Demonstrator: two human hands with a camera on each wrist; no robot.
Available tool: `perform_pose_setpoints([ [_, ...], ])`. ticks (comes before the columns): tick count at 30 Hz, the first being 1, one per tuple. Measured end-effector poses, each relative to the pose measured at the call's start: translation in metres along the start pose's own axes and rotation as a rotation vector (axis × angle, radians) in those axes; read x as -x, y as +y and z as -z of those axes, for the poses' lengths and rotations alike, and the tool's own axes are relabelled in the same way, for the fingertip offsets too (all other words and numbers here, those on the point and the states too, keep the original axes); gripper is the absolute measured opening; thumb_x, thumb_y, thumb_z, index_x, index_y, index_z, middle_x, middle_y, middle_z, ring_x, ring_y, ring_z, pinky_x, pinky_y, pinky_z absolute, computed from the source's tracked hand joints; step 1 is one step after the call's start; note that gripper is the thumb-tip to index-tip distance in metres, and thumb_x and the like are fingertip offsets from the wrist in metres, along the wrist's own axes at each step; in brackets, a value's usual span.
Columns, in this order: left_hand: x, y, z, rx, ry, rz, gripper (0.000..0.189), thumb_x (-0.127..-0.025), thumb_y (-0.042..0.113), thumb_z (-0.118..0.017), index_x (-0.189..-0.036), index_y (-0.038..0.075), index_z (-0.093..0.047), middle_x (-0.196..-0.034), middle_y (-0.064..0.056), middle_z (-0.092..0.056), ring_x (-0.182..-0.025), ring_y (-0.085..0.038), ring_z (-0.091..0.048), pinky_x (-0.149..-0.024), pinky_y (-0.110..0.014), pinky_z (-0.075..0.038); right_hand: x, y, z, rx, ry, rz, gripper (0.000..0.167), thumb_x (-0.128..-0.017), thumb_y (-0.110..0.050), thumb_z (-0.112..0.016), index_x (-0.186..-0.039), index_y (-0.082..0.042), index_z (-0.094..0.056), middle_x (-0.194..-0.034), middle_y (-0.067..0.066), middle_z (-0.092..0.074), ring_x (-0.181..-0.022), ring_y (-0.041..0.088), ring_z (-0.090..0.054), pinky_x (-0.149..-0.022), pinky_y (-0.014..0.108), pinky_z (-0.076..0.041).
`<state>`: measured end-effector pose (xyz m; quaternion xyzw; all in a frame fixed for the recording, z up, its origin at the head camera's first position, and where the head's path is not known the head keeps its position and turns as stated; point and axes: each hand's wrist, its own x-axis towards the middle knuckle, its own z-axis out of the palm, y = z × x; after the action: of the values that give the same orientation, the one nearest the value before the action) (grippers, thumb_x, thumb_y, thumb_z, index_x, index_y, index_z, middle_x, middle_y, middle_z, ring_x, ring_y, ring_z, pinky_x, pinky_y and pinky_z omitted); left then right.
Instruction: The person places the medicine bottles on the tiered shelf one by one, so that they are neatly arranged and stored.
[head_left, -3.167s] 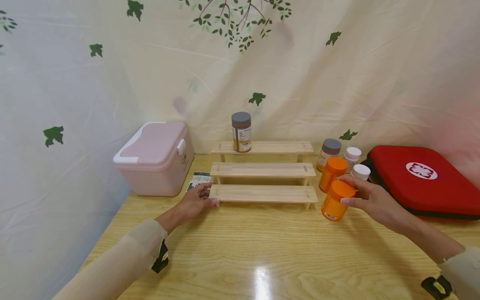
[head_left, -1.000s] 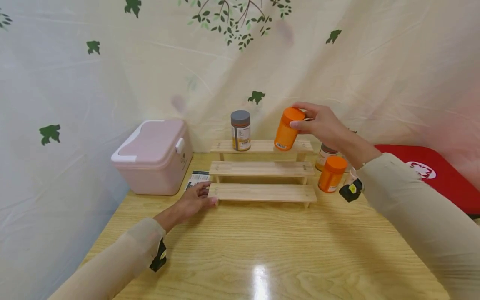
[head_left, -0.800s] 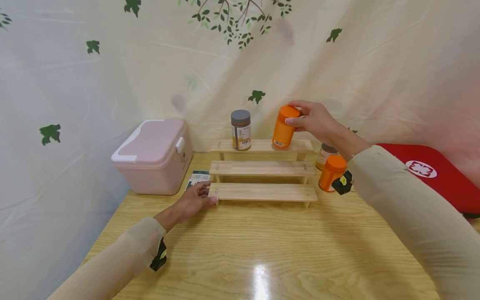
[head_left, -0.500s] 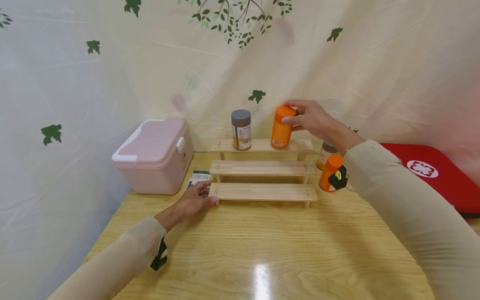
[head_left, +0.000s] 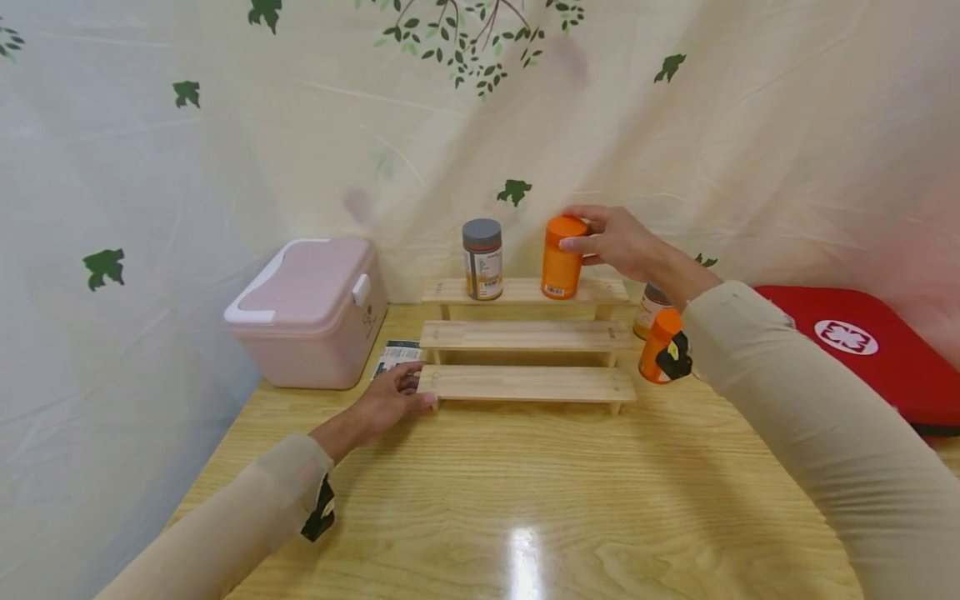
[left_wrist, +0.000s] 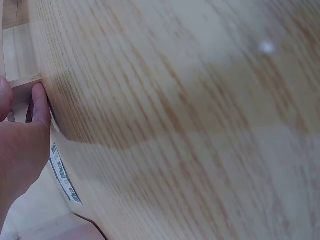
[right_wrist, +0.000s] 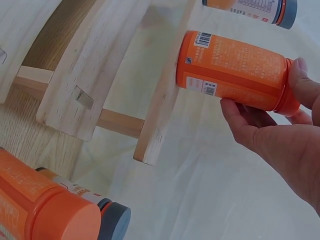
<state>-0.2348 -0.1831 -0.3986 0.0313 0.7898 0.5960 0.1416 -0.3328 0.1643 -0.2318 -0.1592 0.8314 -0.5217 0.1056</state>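
Observation:
A three-tier wooden shelf rack (head_left: 525,336) stands on the table. My right hand (head_left: 628,243) grips an orange pill bottle (head_left: 561,268) by its lid, thumb in front and fingers behind. The bottle is upright, its base on the top tier in the right wrist view. To its left on that tier stands a grey-lidded pill bottle (head_left: 483,271). My left hand (head_left: 385,406) pinches the left end of the lowest tier; the left wrist view shows thumb and finger at the wooden end piece (left_wrist: 26,86).
Right of the rack stand another orange bottle (head_left: 654,358) and a grey-lidded one (head_left: 647,315), partly behind my right sleeve. A red first-aid case (head_left: 885,367) lies farther right. At left sit a pink lidded box (head_left: 307,333) and a printed paper (head_left: 397,353).
My right hand has carried the orange bottle from the table at right, up and leftward, then straightened and lowered it onto the top tier. My left hand has stayed at the rack's end.

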Motion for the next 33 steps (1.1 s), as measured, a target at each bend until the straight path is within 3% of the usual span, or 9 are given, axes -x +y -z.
perform_pose_setpoints([
  [13,-0.001,-0.001,0.000,-0.008,0.000,0.003,0.065,-0.091,0.002,-0.064,-0.147,-0.001,-0.031,-0.131,-0.027,-0.048,-0.116,-0.032,-0.051,-0.089,-0.034,-0.054,-0.002,-0.001,0.001,0.014,-0.004,-0.042,0.061,-0.097,-0.011,-0.056,-0.152,-0.010,-0.029,-0.144,0.021,-0.041,-0.127,0.037,-0.043,-0.106,0.050,-0.039],
  [21,-0.001,0.000,0.000,-0.011,0.007,0.020,0.065,-0.091,0.002,-0.064,-0.148,0.001,-0.032,-0.130,-0.025,-0.049,-0.115,-0.030,-0.051,-0.089,-0.033,-0.054,0.004,-0.004,0.006,0.102,-0.028,-0.048,0.078,-0.095,-0.016,-0.062,-0.156,-0.015,-0.013,-0.148,0.022,-0.036,-0.128,0.037,-0.044,-0.107,0.049,-0.038],
  [27,0.000,0.001,0.000,-0.012,0.005,0.011,0.066,-0.091,0.003,-0.064,-0.148,0.000,-0.031,-0.130,-0.025,-0.048,-0.115,-0.031,-0.051,-0.089,-0.033,-0.054,0.023,-0.007,0.016,0.236,0.002,-0.037,0.085,-0.093,-0.030,-0.065,-0.156,-0.017,-0.011,-0.153,0.020,-0.027,-0.134,0.039,-0.036,-0.108,0.055,-0.033],
  [33,0.001,0.002,-0.001,-0.002,-0.003,0.007,0.066,-0.091,0.002,-0.064,-0.148,0.000,-0.030,-0.130,-0.026,-0.047,-0.116,-0.032,-0.050,-0.089,-0.035,-0.054,0.056,0.005,0.032,0.315,0.050,-0.002,0.084,-0.091,-0.038,-0.065,-0.155,-0.015,-0.016,-0.151,0.021,-0.031,-0.136,0.040,-0.032,-0.107,0.060,-0.032],
])
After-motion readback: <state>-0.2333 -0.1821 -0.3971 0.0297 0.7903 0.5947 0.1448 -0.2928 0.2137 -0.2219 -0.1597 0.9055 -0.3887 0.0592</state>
